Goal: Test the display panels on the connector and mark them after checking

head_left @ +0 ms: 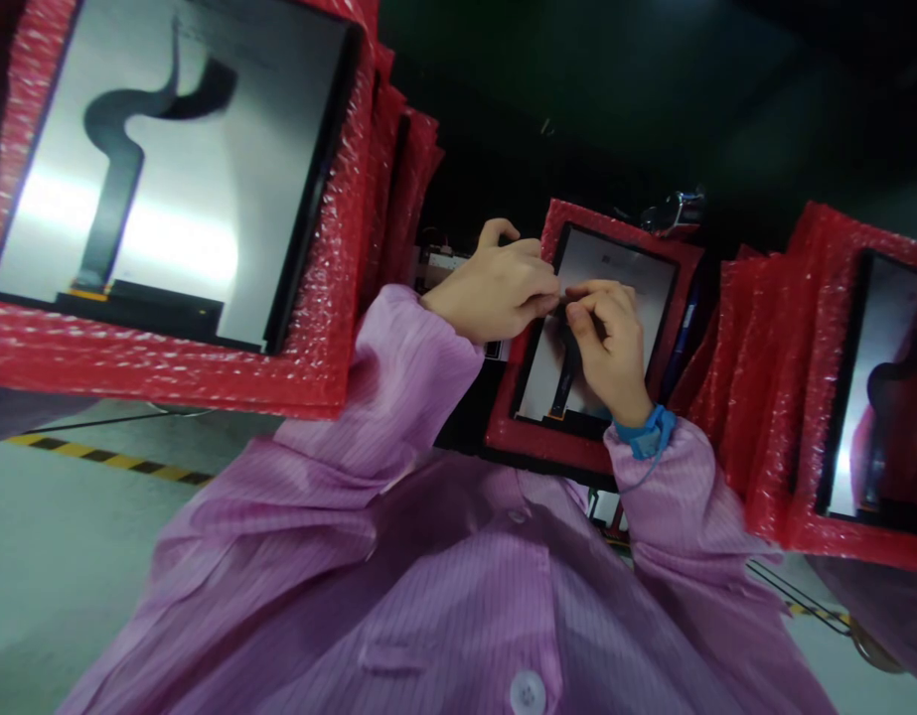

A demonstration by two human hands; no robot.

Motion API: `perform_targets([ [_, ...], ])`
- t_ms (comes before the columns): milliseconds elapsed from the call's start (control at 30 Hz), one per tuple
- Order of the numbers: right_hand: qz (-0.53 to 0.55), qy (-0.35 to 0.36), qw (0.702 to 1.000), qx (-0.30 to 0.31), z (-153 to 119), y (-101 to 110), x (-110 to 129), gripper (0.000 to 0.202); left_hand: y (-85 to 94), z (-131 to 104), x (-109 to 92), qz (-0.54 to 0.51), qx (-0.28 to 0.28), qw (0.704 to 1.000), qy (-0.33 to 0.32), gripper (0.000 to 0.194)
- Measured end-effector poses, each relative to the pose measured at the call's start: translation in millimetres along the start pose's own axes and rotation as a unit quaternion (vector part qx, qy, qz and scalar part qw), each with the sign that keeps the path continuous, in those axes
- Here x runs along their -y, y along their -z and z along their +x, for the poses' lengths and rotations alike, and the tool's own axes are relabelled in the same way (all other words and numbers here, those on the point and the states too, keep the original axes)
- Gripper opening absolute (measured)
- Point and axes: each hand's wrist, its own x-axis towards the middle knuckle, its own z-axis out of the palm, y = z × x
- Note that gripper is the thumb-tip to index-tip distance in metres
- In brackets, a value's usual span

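Dark background (614, 99) | left hand (495, 290) beside right hand (613, 343) over panel (654, 288), near black ribbon (566, 375) | either grip: can't discern closure

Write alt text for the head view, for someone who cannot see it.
The left hand and right hand of a person in a pink smock meet over a dark ribbon cable on a silver-backed panel, which lies on red wrap. Stacks of red bubble wrap, each topped by a similar panel, stand on either side.
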Motion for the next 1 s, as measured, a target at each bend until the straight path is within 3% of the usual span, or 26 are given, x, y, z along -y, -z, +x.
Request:
perform_targets([
  [567, 0.025, -0.007, 1.000, 0.012, -0.4, 0.1, 1.4, 0.032, 2.5, 0.4, 0.8, -0.030, -0.007, 1.000, 0.004, 0.018],
  [1000, 0.037, 0.016, 0.999, 0.016, 1.0, -0.7, -0.1, 0.038, -1.3, 2.9, -1.7, -0.040, -0.026, 0.999, 0.010, 0.025],
])
